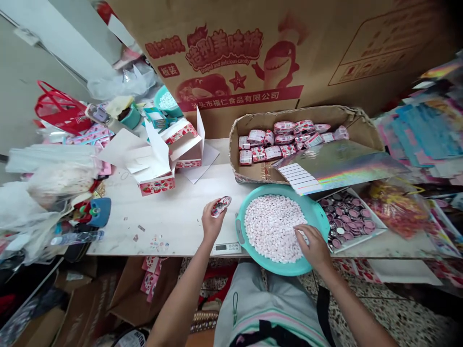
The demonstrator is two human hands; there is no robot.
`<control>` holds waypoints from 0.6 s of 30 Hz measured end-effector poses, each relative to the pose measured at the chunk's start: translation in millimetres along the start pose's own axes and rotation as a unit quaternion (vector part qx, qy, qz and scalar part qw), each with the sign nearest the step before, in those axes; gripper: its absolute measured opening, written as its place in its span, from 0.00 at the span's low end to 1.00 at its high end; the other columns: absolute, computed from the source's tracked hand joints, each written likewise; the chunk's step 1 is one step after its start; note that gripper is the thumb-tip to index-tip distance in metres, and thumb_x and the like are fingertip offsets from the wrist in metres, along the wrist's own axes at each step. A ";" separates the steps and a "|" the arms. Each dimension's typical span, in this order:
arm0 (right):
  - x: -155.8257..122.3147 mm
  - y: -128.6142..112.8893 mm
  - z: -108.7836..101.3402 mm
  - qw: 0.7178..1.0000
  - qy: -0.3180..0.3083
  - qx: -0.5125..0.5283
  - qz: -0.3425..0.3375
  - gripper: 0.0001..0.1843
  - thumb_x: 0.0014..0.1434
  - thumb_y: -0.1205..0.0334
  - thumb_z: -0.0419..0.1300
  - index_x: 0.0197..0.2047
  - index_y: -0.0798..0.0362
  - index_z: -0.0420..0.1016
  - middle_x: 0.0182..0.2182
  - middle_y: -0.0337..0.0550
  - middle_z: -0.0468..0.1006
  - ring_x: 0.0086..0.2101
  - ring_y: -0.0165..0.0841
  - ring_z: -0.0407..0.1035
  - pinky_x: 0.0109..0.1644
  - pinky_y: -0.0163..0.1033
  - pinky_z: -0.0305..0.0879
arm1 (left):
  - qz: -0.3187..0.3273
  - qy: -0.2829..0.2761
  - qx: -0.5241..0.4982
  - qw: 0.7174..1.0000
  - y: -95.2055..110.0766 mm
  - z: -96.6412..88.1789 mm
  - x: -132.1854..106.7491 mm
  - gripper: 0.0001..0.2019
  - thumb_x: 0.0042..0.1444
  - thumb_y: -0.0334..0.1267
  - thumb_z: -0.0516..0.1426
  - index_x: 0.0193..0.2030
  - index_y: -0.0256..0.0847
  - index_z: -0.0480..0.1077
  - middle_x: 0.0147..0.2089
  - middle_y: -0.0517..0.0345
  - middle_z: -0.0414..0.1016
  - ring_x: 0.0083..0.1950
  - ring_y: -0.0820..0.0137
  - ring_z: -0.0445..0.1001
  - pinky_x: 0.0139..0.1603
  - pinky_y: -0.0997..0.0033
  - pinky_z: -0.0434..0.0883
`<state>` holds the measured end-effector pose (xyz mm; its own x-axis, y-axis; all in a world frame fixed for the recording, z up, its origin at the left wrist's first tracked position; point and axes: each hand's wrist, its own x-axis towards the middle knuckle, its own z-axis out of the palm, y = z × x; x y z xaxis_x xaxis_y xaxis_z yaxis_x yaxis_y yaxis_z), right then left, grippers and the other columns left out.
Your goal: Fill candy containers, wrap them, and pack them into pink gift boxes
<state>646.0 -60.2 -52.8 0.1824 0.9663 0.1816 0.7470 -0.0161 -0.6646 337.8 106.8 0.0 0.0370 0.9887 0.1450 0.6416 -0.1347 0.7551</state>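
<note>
My left hand (212,219) is closed round a small round tin (221,206) with a pink and red print, held just left of a teal bowl (241,221). The bowl is full of small pale pink candies (271,226) and sits on a small scale (226,247) at the table's front edge. My right hand (313,245) reaches into the bowl's right side, fingers curled down onto the candies. Whether it holds any is hidden.
A cardboard tray (253,174) behind the bowl holds several filled pink tins (285,137) and a shiny holographic sheet (340,166). A white box of dark round lids (347,219) lies to the right. Opened paper cartons (159,159), bags and a red tote (60,111) crowd the left. A large printed carton (253,53) stands behind.
</note>
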 end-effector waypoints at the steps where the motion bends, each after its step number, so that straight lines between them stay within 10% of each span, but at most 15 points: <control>1: -3.8 -0.3 0.3 1.000 -0.001 -0.003 0.008 0.09 0.61 0.61 0.51 0.43 0.51 0.70 0.39 0.47 0.75 0.43 0.38 0.68 0.50 0.46 0.64 | -0.017 0.002 0.000 1.000 -1.5 -0.7 -8.3 0.18 0.50 0.38 0.60 0.49 0.44 0.69 0.48 0.53 0.73 0.49 0.65 0.71 0.51 0.63 0.69; 8: -29.2 13.3 -3.2 0.998 -0.024 -0.025 0.048 0.10 0.61 0.59 0.52 0.42 0.51 0.70 0.38 0.47 0.76 0.41 0.39 0.69 0.49 0.47 0.64 | -0.099 -0.012 0.041 0.994 -39.0 -9.9 -88.2 0.15 0.52 0.38 0.59 0.48 0.43 0.69 0.47 0.53 0.73 0.49 0.64 0.71 0.51 0.62 0.69; 13: -23.1 6.1 -3.8 0.998 -0.034 -0.035 0.050 0.09 0.61 0.59 0.51 0.41 0.51 0.71 0.38 0.47 0.76 0.41 0.39 0.69 0.48 0.46 0.64 | -0.096 -0.056 0.031 0.993 -59.7 -0.5 -84.7 0.15 0.53 0.36 0.57 0.49 0.42 0.68 0.47 0.52 0.72 0.49 0.64 0.71 0.52 0.61 0.68; 18: -20.5 -1.1 -3.2 0.997 -0.061 -0.029 0.038 0.10 0.61 0.59 0.51 0.41 0.51 0.71 0.38 0.47 0.76 0.41 0.39 0.69 0.47 0.45 0.64 | -0.091 -0.073 0.064 0.991 -65.9 -15.9 -89.6 0.37 0.45 0.40 0.64 0.62 0.44 0.54 0.57 0.48 0.65 0.59 0.59 0.64 0.60 0.55 0.62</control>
<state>643.4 -80.8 -53.5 0.1637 0.9856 0.0413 0.7705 -0.1016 -0.6293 280.0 26.1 -52.6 0.0162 0.9960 -0.0875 0.7392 0.0470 0.6719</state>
